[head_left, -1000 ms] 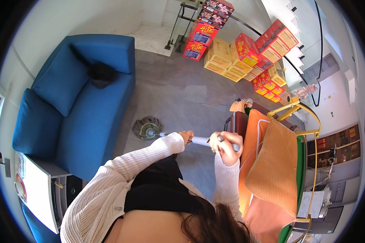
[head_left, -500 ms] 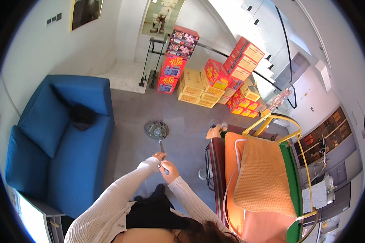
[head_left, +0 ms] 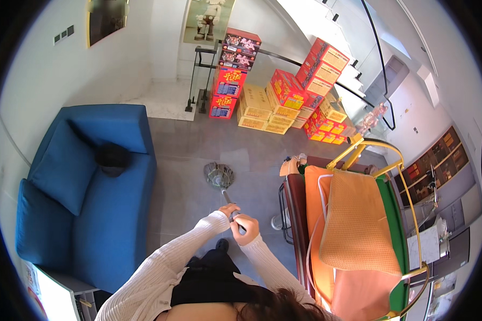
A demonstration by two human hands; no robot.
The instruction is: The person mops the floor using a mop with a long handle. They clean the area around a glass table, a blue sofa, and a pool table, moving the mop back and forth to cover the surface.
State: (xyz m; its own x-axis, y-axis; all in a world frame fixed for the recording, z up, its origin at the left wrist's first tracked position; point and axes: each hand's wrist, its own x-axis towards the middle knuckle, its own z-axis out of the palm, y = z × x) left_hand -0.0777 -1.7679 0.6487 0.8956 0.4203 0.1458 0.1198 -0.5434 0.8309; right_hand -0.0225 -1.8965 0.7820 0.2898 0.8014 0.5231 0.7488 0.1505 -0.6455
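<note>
I hold a mop by its handle with both hands. My right hand is wrapped around the top of the handle. My left hand grips it just beside the right, a little further along. The handle slants away from me down to the grey stringy mop head, which rests on the grey tiled floor in front of my feet. Both arms wear cream knitted sleeves.
A blue sofa with a dark object on it stands at my left. A yellow-framed cart draped with orange, green and dark red cloths is at my right. Red and yellow cartons are stacked by the far wall.
The mop handle has swung from lying across my front to pointing forward, with the head further out on the floor. My hands came together at the top. The view tilted upward.
</note>
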